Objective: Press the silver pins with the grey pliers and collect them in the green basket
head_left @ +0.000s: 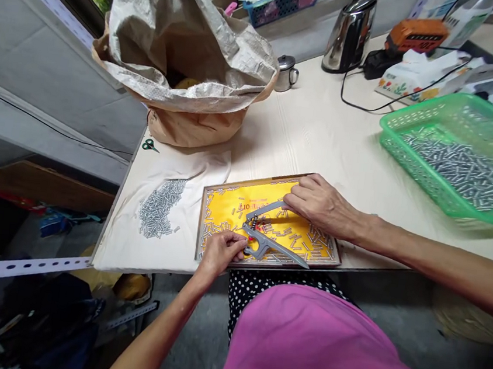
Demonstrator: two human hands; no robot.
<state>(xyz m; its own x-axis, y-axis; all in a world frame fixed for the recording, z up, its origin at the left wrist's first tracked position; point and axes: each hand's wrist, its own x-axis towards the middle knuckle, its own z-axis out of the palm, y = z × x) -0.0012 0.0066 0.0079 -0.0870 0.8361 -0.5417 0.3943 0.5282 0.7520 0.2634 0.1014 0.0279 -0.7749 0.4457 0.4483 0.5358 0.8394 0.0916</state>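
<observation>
A grey pliers-like hand tool (275, 247) with a spring between its spread handles lies over a shallow tray (201, 227) lined in yellow. My right hand (321, 204) has its fingers closed around the end of the upper handle. At the tool's head, my left hand (222, 251) is pinched, thumb against forefinger; whatever is between the fingertips is too small to make out. A red part shows just beside those fingertips. Many small metal pins (317, 247) are scattered across the yellow lining, thickest along the edges.
Left of the tray, a heap of metal pins (160, 209) rests on white cloth, near green-handled scissors (150, 145). A large open sack (200, 124) stands behind. At right is a green basket (431, 183) of pins; a kettle (350, 34) and lidded cup (286, 74) stand at the back.
</observation>
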